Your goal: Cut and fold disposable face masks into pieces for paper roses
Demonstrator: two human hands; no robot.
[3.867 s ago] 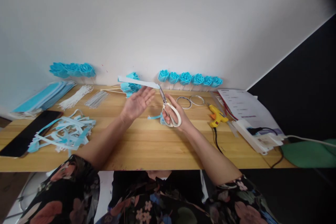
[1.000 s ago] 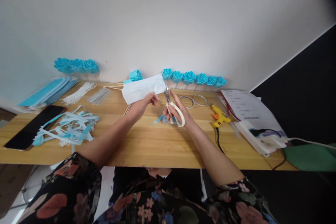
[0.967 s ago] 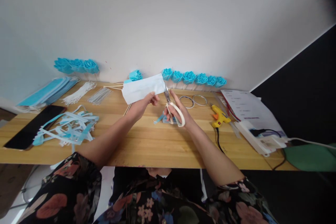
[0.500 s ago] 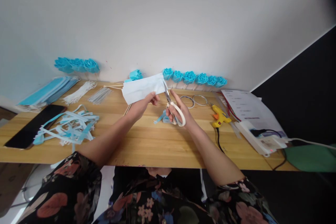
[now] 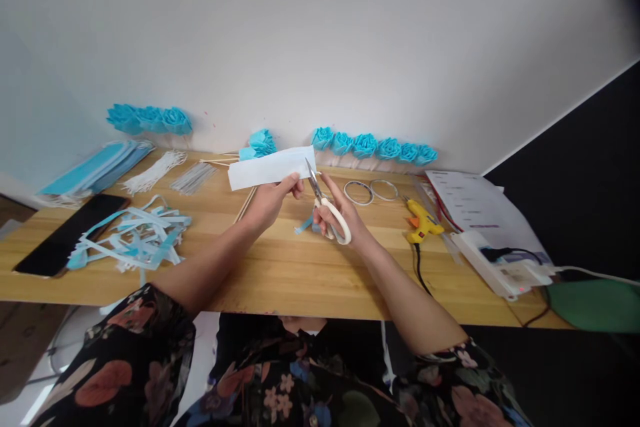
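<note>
My left hand (image 5: 274, 201) pinches the lower edge of a pale folded sheet (image 5: 267, 169), which looks like face-mask fabric and is held up above the table. Wrapped round the white handles of a pair of scissors (image 5: 334, 215) is my right hand (image 5: 345, 210). The metal blades are at the sheet's right end, slightly apart. Just behind the sheet lies a blue fabric flower (image 5: 263, 142). Under the scissors a small blue scrap (image 5: 303, 225) rests on the wood, partly hidden by my right hand.
Along the wall stand several blue flowers (image 5: 364, 145). To the left are face masks (image 5: 87, 167), cut strips (image 5: 143, 233), ear loops (image 5: 155, 172), wires (image 5: 194, 177) and a phone (image 5: 67, 237). On the right lie a yellow glue gun (image 5: 421, 220), tape rings (image 5: 359, 193) and a power strip (image 5: 487, 263).
The sheet now looks narrower and more folded, its lower edge higher than before. Both hands have barely moved, and the scissors' tips sit slightly further left against the sheet.
</note>
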